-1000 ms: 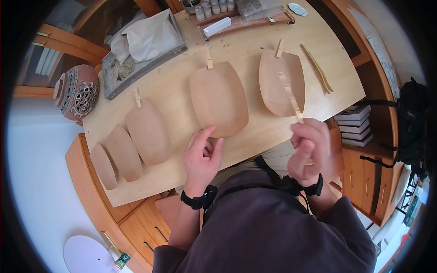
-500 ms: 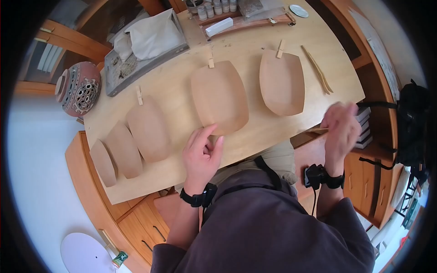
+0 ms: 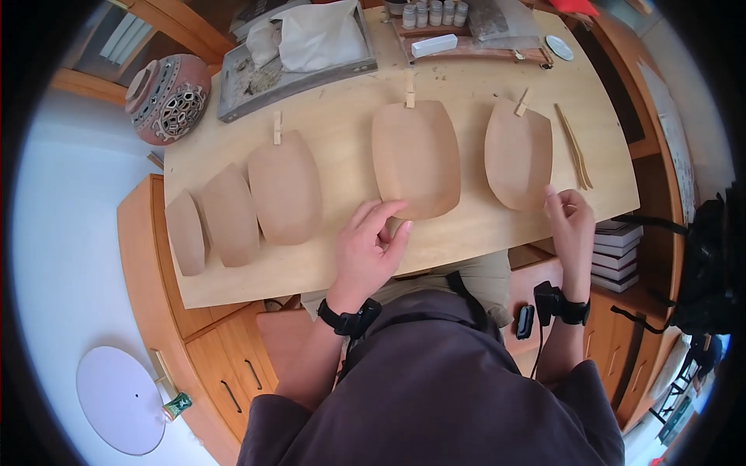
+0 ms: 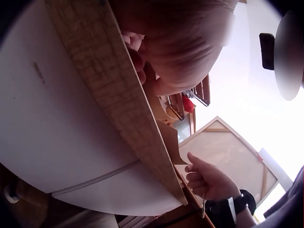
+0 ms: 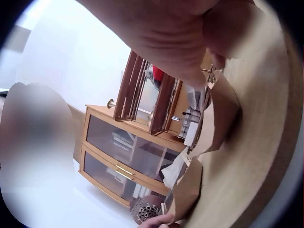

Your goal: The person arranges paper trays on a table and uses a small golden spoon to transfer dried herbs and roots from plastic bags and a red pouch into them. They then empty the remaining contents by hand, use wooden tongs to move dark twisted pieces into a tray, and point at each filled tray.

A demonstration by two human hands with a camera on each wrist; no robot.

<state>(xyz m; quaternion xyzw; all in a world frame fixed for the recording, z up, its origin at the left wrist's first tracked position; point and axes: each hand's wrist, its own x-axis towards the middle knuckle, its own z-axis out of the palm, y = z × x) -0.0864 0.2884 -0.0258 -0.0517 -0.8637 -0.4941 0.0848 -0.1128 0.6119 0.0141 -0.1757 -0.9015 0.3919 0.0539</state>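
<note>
In the head view my left hand (image 3: 369, 252) rests its index fingertip at the near rim of the middle brown tray (image 3: 416, 159), thumb just outside. My right hand (image 3: 571, 229) is at the lower right corner of the right brown tray (image 3: 517, 159), fingers curled. In the left wrist view a thin stick (image 4: 204, 206) sticks out below my right hand (image 4: 211, 180); the head view hides it. Wooden clips (image 3: 409, 97) sit on the far rims of both trays and of a third brown piece (image 3: 286, 190). The right wrist view shows my left fingers (image 5: 159, 221) at a tray edge.
Two more brown pieces (image 3: 231, 217) stand at the left. Wooden tongs (image 3: 573, 147) lie right of the trays. Farther back are a grey tray (image 3: 233, 97) with a cloth, small jars (image 3: 435, 13) and a white box (image 3: 434, 46). A patterned pot (image 3: 169, 101) stands at the left.
My right hand swung out to the right, then came back to the right tray's near corner. My left hand stays by the middle tray. The head view has shifted.
</note>
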